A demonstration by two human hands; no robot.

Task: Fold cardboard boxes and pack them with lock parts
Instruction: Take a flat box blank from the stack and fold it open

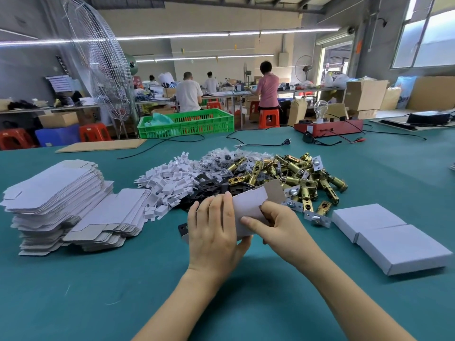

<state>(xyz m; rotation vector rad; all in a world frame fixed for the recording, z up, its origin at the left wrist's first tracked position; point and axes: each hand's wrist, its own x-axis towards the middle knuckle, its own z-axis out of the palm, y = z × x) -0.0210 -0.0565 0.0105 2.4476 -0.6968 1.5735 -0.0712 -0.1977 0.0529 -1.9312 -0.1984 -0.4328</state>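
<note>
Both hands are holding one box blank just above the green table, in front of the heap of brass latches. The left hand is curling round its left end, fingers over the top and thumb beneath. The right hand is pinching its right edge. Flat blanks are lying stacked at left; two folded boxes are sitting at right, touching each other.

Flat box blanks left, latches centre, folded boxes right.
</note>
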